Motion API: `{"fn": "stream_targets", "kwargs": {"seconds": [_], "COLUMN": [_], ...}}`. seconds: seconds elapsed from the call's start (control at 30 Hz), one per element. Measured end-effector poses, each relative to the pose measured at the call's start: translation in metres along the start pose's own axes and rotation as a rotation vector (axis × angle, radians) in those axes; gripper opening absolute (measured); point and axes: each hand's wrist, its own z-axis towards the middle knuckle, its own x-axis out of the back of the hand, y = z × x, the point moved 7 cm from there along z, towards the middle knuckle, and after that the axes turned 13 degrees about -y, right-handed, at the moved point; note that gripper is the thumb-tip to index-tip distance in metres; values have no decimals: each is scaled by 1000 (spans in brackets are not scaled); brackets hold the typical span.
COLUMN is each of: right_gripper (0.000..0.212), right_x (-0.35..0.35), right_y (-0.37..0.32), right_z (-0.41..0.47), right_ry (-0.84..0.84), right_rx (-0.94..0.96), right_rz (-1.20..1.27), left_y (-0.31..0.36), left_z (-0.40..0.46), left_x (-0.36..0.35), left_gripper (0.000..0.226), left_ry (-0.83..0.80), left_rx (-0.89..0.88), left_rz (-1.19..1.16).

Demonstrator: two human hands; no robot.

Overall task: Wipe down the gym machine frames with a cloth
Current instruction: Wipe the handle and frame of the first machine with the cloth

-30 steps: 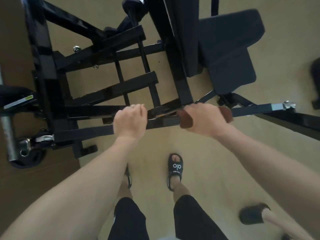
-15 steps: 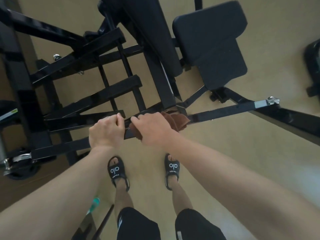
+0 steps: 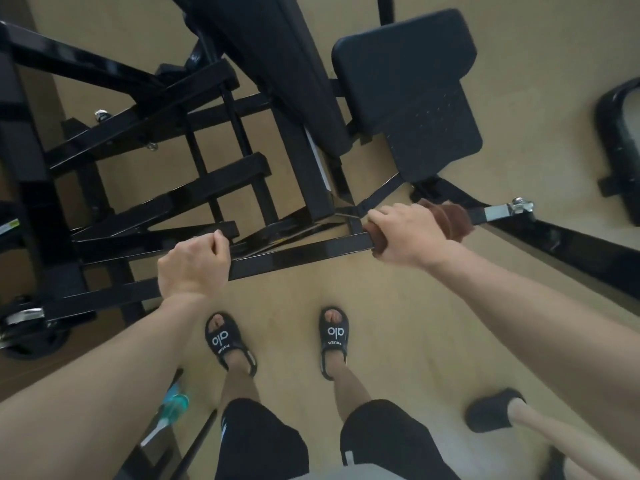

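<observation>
Both hands' fingers [image 3: 219,241] curl around bar [image 3: 304,252], right over cloth [image 3: 450,220].

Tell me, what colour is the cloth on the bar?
Brown. The cloth shows in the head view, wrapped round the black bar under the right hand.

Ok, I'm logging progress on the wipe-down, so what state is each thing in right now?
Left hand: closed around the bar, bare.
Right hand: closed on the cloth.
Cloth: bunched, wrapped round the bar, near its right end.
Bar: black, glossy, held by both hands.
Seat pad: unoccupied, untouched.
Bottle: on the floor, partly hidden by the left arm.
</observation>
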Motion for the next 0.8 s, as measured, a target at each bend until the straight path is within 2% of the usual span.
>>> {"fn": "stream_targets", "kwargs": {"seconds": [0.2,0.37,0.5,0.6,0.67,0.8], "right_gripper": [30,51,55,51,51,44], "right_x": [10,0,-1,-6,-10,-19], "right_y": [-66,-87,-41,34,86,117], "right_z": [19,31,13,-7,-21,-28], "right_ry": [-25,-17,42,21,36,136], "right_rx": [142,227,194,52,-59,-223], "right_rz": [81,84,19,5,6,18], "left_y": [-2,4,52,142,182,195], "left_z": [-1,1,-3,7,12,9], "left_x": [-1,-5,0,-19,-41,-59], "left_gripper": [51,51,49,47,49,52], "left_ry": [15,14,23,-69,-141,-124], "left_rx": [-42,-77,-219,-405,-458,-494], "left_rz": [19,37,8,10,-11,29]}}
